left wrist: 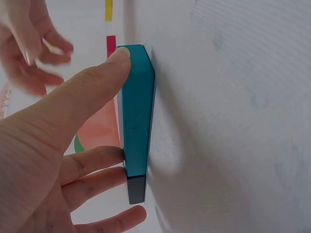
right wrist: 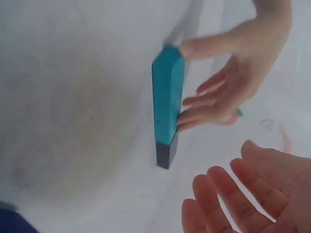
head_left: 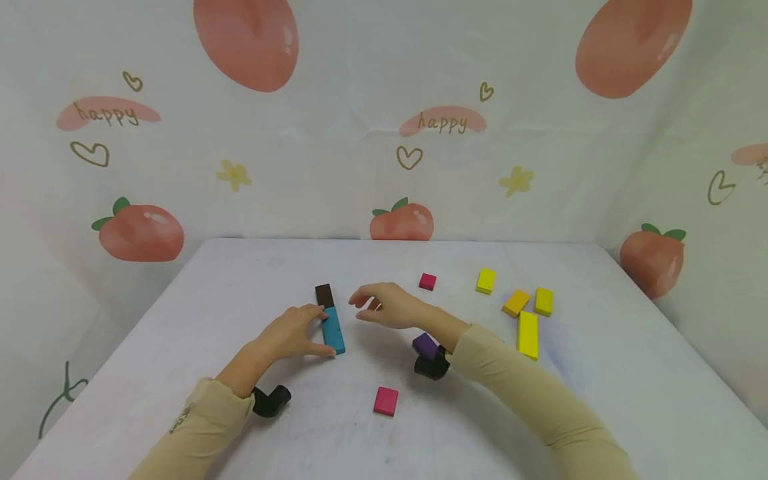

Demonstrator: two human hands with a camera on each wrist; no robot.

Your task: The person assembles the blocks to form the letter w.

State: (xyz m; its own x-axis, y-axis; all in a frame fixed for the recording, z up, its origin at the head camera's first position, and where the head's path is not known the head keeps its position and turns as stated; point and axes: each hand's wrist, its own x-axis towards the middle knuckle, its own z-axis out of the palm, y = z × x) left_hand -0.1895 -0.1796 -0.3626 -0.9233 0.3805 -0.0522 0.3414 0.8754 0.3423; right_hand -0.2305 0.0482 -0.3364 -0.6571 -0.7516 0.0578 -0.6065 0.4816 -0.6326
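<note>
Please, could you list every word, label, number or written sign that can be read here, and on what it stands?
"happy": on the left pink streak of the backdrop, head view.
"happy": on its middle pink streak.
Not readable: writing on the right pink streak, cut by the picture edge.
Not readable: small marks on the left sleeve.
None made out on the blue block.

White fabric (head_left: 336,87), printed with round red fruits (head_left: 141,233) and yellow flowers (head_left: 234,175), hangs across the upper frame and down both sides; a flat white tabletop (head_left: 600,387) fills the lower centre, softly lit.
</note>
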